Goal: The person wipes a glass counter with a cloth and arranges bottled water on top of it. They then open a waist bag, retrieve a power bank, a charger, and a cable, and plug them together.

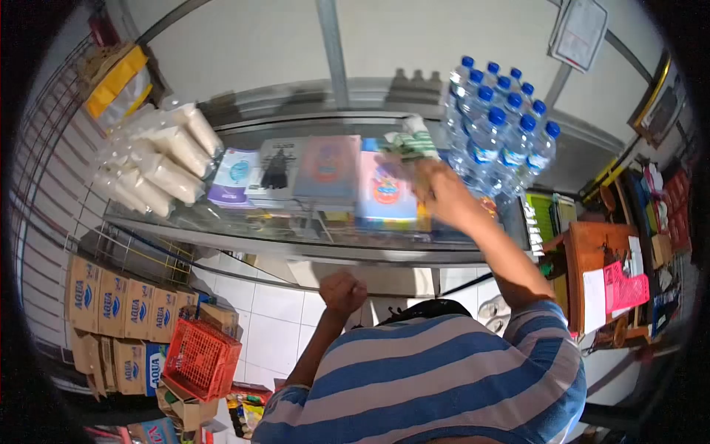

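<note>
My right hand (444, 194) is stretched over the glass counter, its fingers blurred and closed on a green-and-white cloth (414, 140). Just beneath and left of it lies a pink-and-blue notebook (386, 194) with a printed cover. Further left on the glass are a greyish-pink notebook (325, 169), a grey one with a dark dress figure (277, 172) and a white-and-purple pack (235, 177). My left hand (344, 292) is curled into a fist in front of the counter's near edge; whether anything sits inside it is hidden.
Several blue-capped water bottles (497, 140) stand on the counter right of my hand. Clear bags of white contents (159, 159) fill its left end. Below left are AQUA cartons (112, 300) and a red crate (203, 359). A wooden cabinet (584, 255) stands at right.
</note>
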{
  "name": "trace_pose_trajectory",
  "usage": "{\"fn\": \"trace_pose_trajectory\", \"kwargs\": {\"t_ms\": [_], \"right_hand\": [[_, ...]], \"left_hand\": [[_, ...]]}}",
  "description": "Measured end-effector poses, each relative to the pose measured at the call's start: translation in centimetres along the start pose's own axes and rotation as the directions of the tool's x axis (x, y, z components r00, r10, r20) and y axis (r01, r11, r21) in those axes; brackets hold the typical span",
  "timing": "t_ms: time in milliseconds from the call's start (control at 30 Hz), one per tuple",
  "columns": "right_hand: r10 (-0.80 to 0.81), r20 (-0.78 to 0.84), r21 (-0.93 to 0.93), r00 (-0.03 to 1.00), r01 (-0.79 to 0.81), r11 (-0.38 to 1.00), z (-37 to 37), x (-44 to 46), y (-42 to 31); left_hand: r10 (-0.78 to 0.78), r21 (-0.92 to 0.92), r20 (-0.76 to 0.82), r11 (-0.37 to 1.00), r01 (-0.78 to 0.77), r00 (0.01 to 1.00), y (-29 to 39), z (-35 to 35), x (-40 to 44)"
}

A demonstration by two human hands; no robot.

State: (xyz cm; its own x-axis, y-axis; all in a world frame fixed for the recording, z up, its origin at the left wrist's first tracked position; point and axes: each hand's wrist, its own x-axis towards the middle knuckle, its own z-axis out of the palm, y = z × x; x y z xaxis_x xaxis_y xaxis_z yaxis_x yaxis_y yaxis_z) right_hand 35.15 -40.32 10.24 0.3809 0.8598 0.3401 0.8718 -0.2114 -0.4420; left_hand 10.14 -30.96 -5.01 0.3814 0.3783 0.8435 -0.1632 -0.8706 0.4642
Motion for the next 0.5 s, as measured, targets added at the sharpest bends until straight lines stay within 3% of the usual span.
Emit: {"fn": "trace_pose_trajectory", "kwargs": {"t_ms": [33,67,133,200,233,300,367,400,467,500], "right_hand": [[0.052,-0.06,-0.042,0.997,-0.055,0.998,2.1,3.0,2.0],[-0.061,-0.183,-0.132,0.981,0.037,0.991,3.9,5.6,4.1],[-0.138,-0.307,-0.443,0.942,-0.013,0.897,9.9,10.4,13.3],[0.19,-0.313,-0.316,0.931,-0.291,0.903,11.2,12.2,12.8],[0.171,-0.313,-0.321,0.934,-0.273,0.907,12.1,13.7,12.4],[0.1,-0.226,-0.492,0.969,-0.202,0.847,14.2,16.3,11.8],[0.139,-0.1,-0.414,0.985,-0.168,0.895,15.7,17.5,6.5],[-0.049,-0.18,-0.436,0.983,-0.035,0.899,17.8,17.7,4.5],[-0.151,-0.147,-0.245,0.978,0.112,0.963,20.0,17.5,0.0],[-0.284,-0.183,-0.245,0.941,0.236,0.94,21.3,17.0,-1.5]], "left_hand": [[0.032,-0.004,-0.07,0.999,-0.032,0.997,-1.3,-1.3,0.9],[0.04,0.008,-0.093,0.999,-0.039,0.995,-2.3,-3.0,2.0],[0.034,0.179,-0.185,0.984,0.0,0.982,-4.1,-7.1,3.8],[-0.111,0.16,-0.265,0.975,0.157,0.958,-6.7,-10.8,4.0],[-0.106,0.165,-0.282,0.974,0.157,0.953,-7.8,-12.4,4.3],[-0.231,0.194,-0.328,0.932,0.305,0.916,-9.8,-15.1,5.0],[-0.268,0.156,-0.322,0.931,0.33,0.908,-10.6,-16.2,5.9],[-0.302,0.117,-0.315,0.929,0.352,0.9,-10.9,-16.4,6.6],[-0.366,0.037,-0.297,0.919,0.393,0.882,-11.8,-16.3,7.9],[-0.365,0.027,-0.288,0.921,0.388,0.885,-12.6,-16.1,8.5]]}}
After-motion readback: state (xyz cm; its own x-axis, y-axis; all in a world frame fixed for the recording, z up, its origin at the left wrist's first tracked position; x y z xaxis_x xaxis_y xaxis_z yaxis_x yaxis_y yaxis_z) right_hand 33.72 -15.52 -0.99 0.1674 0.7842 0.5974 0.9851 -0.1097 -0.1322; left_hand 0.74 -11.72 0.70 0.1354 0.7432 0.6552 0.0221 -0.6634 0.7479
